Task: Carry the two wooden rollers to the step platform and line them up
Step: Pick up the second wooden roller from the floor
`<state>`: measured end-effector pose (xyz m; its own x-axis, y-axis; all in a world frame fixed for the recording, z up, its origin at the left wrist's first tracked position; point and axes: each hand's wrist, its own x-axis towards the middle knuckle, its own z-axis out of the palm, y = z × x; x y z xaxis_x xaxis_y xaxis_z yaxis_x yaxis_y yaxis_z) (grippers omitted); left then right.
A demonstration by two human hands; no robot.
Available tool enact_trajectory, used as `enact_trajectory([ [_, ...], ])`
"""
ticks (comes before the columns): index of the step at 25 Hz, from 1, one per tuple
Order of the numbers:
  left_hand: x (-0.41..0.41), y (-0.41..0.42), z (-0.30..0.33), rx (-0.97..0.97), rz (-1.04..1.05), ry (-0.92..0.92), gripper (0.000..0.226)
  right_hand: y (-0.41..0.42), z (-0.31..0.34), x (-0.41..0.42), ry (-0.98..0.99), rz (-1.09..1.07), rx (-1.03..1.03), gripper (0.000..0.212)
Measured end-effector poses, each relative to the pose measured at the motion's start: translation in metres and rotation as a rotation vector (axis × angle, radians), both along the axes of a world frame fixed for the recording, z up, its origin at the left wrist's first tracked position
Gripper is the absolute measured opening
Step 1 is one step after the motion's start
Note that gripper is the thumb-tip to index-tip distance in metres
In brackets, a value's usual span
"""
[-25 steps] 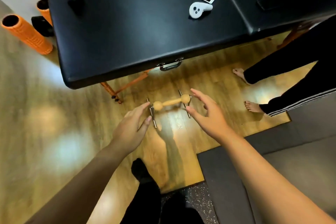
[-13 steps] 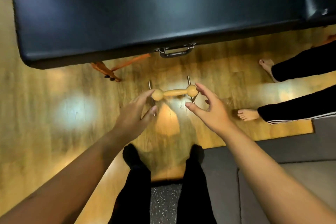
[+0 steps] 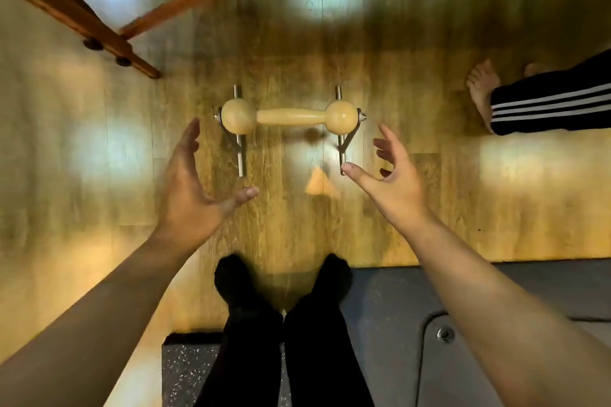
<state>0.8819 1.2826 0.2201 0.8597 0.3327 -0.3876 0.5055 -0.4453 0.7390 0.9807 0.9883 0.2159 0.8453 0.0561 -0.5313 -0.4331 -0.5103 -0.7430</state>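
Observation:
A wooden roller point(image 3: 290, 116) lies on the wood floor: a light bar with a ball at each end, mounted on a metal stand with two thin rails. My left hand point(image 3: 193, 187) hovers just near-left of its left ball, fingers spread and empty. My right hand point(image 3: 390, 180) hovers near-right of its right ball, also spread and empty; its thumb tip sits by the end of the right rail. Neither hand touches the wood. Only one roller is in view, and no step platform that I can identify.
Orange-brown table legs point(image 3: 99, 33) cross the upper left. Another person's bare foot and striped trouser leg point(image 3: 542, 102) lie at the right. My own black-clad legs point(image 3: 284, 324) stand below. A grey mat point(image 3: 496, 301) and speckled flooring point(image 3: 188, 373) border the wood.
My head has dropped much closer to the floor, so the black table top has left view. Both hands have spread wider, on either side of the roller.

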Motion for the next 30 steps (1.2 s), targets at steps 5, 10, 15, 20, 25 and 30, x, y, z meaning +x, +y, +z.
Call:
enact_trajectory([
  [5, -0.004, 0.002, -0.105, -0.095, 0.106, 0.045, 0.133, -0.009, -0.108, -0.001, 0.072, -0.003, -0.018, 0.104],
  [10, 0.017, 0.013, -0.214, -0.059, 0.191, 0.056, 0.132, -0.014, -0.204, 0.022, 0.123, 0.001, -0.068, 0.116],
  [15, 0.059, 0.017, -0.288, -0.120, 0.237, 0.126, 0.121, -0.003, -0.256, 0.046, 0.135, 0.011, -0.027, 0.084],
  [20, 0.063, 0.011, -0.319, -0.119, 0.401, 0.226, 0.046, 0.003, -0.288, 0.062, 0.222, -0.055, -0.016, 0.029],
  [25, 0.059, 0.003, -0.298, -0.210, 0.463, 0.273, 0.040, 0.014, -0.278, 0.059, 0.226, -0.239, -0.019, 0.030],
  [30, 0.016, -0.014, -0.274, -0.280, 0.468, 0.306, 0.020, 0.006, -0.259, 0.019, 0.303, -0.402, -0.007, 0.034],
])
